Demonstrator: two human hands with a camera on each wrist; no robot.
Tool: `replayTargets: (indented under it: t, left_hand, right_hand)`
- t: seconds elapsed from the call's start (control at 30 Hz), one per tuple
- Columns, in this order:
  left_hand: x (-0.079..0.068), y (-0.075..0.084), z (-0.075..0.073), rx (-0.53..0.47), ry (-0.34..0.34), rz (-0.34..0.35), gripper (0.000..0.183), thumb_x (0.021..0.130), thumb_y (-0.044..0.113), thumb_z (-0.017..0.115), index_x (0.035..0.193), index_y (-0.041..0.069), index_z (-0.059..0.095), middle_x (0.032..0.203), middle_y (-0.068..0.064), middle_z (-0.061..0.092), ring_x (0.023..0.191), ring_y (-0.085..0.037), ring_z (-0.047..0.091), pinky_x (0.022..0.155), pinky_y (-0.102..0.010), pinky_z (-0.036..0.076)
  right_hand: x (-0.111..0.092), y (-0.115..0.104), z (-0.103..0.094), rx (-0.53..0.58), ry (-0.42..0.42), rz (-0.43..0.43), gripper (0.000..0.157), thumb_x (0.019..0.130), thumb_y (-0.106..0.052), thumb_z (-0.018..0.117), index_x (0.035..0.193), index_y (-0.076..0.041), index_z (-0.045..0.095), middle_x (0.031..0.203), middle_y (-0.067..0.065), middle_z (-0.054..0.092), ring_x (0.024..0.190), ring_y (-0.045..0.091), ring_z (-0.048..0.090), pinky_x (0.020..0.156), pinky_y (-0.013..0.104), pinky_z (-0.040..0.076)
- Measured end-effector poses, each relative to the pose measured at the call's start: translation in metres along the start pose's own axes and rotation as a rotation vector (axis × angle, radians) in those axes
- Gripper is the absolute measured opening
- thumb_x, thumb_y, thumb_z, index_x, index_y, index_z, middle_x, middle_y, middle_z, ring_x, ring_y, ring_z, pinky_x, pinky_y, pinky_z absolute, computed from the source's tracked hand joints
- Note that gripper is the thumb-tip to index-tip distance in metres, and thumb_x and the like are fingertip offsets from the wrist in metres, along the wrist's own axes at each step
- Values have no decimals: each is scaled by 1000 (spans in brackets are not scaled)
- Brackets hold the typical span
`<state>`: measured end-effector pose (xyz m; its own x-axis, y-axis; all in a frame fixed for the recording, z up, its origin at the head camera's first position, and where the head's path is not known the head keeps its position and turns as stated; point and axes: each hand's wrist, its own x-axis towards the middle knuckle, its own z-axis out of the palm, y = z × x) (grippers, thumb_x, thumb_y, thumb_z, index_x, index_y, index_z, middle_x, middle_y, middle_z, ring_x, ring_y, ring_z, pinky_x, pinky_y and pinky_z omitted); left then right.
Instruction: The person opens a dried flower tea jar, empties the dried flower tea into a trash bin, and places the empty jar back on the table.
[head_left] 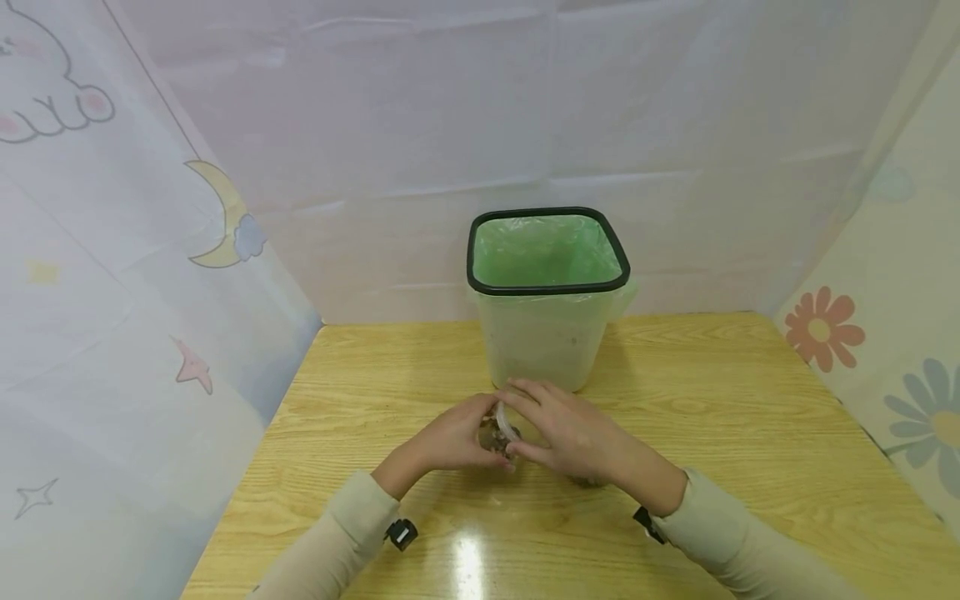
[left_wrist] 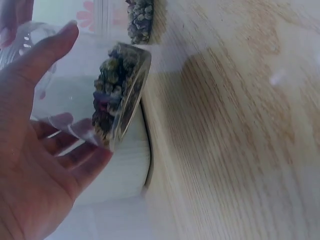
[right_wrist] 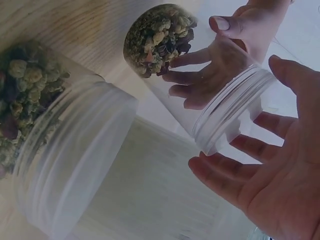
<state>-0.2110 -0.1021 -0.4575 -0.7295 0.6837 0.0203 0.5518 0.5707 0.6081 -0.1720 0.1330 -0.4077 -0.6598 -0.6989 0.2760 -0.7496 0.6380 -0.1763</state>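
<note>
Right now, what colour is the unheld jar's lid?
Translucent white; the lid shows best in the right wrist view.

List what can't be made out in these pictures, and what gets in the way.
Second jar: mostly behind the right grip in the head view; its base is cut off by the left edge in the right wrist view.
Bottom of the bin: hidden in the head view by its front wall.
Dried pieces: too small in the head view, partly behind the left grip.
</note>
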Motion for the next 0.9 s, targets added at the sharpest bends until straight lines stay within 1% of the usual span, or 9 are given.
replayTargets:
  t: [0.03,0.13,0.27,0.33,0.6,0.77,0.9]
  left_hand:
    - [0,1,0,18,11,-12,99,76,56,85,155,22,37,146,-3,53,131,-17,52,107,-42,47]
    - [1,3,1,55,35,-36,100,75,56,86,155,18,38,145,-4,54,132,-20,51,108,-44,47]
    - [1,7,2,67,48,-47,99,75,52,87,154,15,40,146,-4,53,133,-22,51,109,-44,46]
    - [1,8,2,73,49,-49,100,75,52,87,154,14,40,146,-3,53,133,-22,51,109,-44,46]
    - [2,6,2,52,32,-31,98,76,54,86,154,15,40,145,-8,54,131,-21,52,108,-43,47]
    - [2,6,2,54,32,-37,101,76,54,86,156,17,37,146,-7,54,130,-21,53,106,-44,48]
    - [0,4,2,45,29,-36,103,75,53,87,158,20,34,150,-3,50,132,-20,52,106,-44,48]
  right_hand:
    - [0,0,0,6,-2,15,69,95,-45,70,152,-15,46,151,15,47,133,33,51,104,49,49]
    - [0,1,1,16,-6,54,70,96,-48,68,154,-17,44,151,16,47,133,34,52,102,51,51]
    - [0,2,3,16,4,77,69,97,-48,66,155,-18,42,150,17,47,131,35,53,98,50,53]
    - [0,2,4,17,10,75,68,97,-47,66,155,-18,42,150,17,48,131,34,53,97,50,54]
    - [1,2,3,12,2,63,66,97,-45,66,153,-16,45,150,16,48,131,34,53,96,50,55]
    - [1,2,2,-3,10,43,64,97,-43,68,151,-16,47,148,14,49,129,32,54,93,47,56]
    - [0,1,2,2,2,27,66,96,-45,68,152,-17,47,149,13,49,129,32,54,90,47,57]
